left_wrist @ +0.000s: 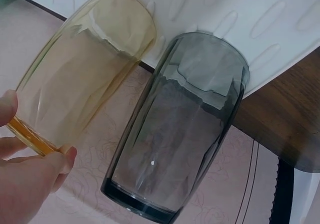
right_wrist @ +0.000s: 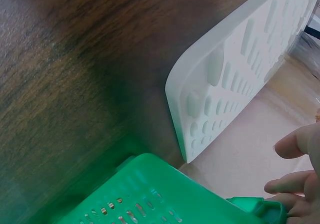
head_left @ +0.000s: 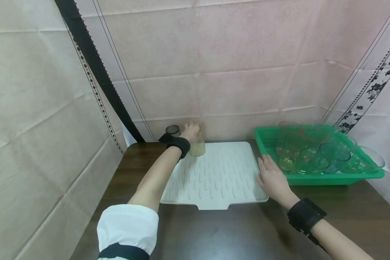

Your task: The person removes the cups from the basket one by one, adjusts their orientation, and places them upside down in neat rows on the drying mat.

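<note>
My left hand [head_left: 191, 133] pinches a pale amber drinking glass [left_wrist: 85, 79] by its thick base, thumb on one side and fingertips on the other. The glass is upside down, its mouth at the far left part of a white ribbed draining tray [head_left: 214, 177]. Just left of it, a smoky grey glass [left_wrist: 175, 129] stands inverted near the tray's corner. My right hand [head_left: 274, 180] is beside the tray's right edge, fingers extended and holding nothing. Close to those fingers is the green plastic basket [head_left: 334, 179].
Several clear and tinted glasses [head_left: 318, 155] lie in the basket at the right. A dark wooden table [head_left: 221, 234] carries the tray and basket. Pale cloth [head_left: 234, 90] hangs behind the table, and another cloth [head_left: 52, 144] hangs along the left.
</note>
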A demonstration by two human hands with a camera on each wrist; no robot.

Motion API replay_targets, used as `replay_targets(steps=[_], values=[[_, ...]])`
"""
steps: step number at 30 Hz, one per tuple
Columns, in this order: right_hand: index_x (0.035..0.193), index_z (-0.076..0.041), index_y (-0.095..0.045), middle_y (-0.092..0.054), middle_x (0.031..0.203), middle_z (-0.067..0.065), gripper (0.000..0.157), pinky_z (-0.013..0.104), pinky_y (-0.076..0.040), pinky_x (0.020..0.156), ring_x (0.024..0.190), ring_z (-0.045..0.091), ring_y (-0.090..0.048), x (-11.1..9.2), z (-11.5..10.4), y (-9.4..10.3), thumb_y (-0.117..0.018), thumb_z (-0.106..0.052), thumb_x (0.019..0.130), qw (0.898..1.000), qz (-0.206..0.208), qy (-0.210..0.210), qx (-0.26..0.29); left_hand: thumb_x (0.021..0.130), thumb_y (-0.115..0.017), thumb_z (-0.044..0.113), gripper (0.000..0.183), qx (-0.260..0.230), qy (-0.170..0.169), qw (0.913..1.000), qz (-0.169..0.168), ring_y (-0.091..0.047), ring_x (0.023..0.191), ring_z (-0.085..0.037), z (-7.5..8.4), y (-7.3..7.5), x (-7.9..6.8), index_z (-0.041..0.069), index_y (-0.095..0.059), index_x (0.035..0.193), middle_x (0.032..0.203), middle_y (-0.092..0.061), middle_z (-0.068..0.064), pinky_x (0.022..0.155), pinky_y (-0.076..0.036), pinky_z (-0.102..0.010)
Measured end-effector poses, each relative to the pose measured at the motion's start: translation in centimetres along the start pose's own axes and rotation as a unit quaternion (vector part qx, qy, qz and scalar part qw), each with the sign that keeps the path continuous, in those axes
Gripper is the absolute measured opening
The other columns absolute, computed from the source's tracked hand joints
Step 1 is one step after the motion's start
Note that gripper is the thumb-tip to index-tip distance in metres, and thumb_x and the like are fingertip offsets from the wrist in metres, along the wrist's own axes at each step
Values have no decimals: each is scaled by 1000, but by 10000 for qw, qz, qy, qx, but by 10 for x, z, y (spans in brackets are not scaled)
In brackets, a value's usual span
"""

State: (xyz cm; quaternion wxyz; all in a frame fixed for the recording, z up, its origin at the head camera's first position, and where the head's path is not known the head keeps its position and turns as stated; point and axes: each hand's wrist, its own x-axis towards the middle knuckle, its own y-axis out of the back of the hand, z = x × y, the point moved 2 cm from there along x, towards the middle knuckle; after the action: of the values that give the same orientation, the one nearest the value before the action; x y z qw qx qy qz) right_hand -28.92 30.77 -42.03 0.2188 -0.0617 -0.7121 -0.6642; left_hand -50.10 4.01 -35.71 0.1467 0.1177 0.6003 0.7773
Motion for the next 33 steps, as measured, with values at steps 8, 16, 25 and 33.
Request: replay_targets(steps=[8,16,25,33], values=[[132,16,-47,-44,140,36,56,56,-36,108,134,48,-39,-1,-1,-1,-65,-13,88,10000,28,34,-16,103,-45,20,40,34,-19,10000,52,-30,135,-41,-1,-5,2,9,-39,142,150,-30,-19,110,-36,-49],[129,18,-50,-47,136,38,54,55,-39,106,131,49,-42,2,-4,-3,-67,-10,86,9990,349,261,19,104,-44,24,50,-173,-72,9998,45,-25,140,-39,-9,-10,1,13,-29,150,154,-26,-16,111,-35,-48],[130,17,-49,-46,136,38,55,59,-40,103,129,51,-42,-4,0,-2,-66,-8,84,9990,377,135,197,105,-40,27,52,742,-686,9942,365,-24,141,-36,-1,-17,-5,7,-23,150,152,-27,-19,117,-26,-43],[126,20,-49,-47,131,42,55,64,-41,96,124,54,-45,-25,18,8,-65,-5,80,9969,723,72,316,105,-40,30,61,465,-1378,9868,718,-13,147,-39,37,-1,-41,3,-14,153,155,-18,-27,120,-20,-46]])
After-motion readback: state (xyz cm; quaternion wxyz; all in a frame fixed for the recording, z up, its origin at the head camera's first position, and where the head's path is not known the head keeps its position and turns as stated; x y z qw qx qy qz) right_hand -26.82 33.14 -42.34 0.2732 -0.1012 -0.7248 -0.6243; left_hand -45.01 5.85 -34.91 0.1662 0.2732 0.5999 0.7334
